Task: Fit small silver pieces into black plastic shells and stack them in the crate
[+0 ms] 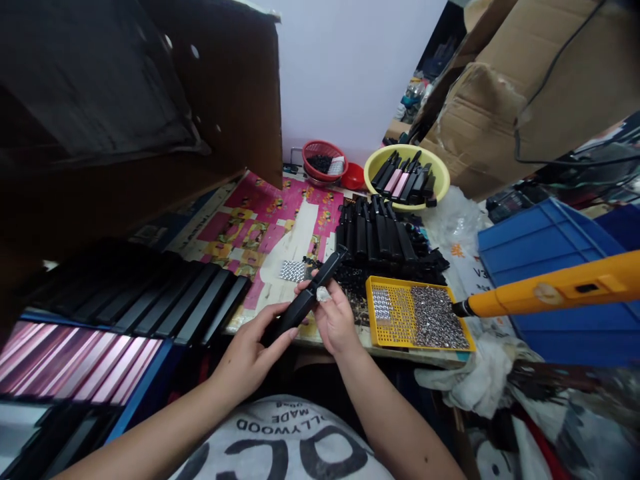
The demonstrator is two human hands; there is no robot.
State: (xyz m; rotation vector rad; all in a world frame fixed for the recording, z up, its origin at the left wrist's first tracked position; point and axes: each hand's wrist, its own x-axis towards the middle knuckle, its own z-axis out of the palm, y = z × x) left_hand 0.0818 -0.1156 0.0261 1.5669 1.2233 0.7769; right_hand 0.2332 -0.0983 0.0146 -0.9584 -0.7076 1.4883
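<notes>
Two hands hold one light, stiff-looking black plastic casing (300, 308): the left hand (253, 353) wraps its lower end, the right hand (334, 319) pinches mid-length.

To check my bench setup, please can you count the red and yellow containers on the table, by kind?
Red plastic basket: 1
Red bowl: 1
Yellow round basin: 1
Yellow perforated tray: 1
Total: 4

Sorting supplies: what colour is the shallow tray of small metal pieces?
Shallow yellow plastic tray, head view.
</notes>
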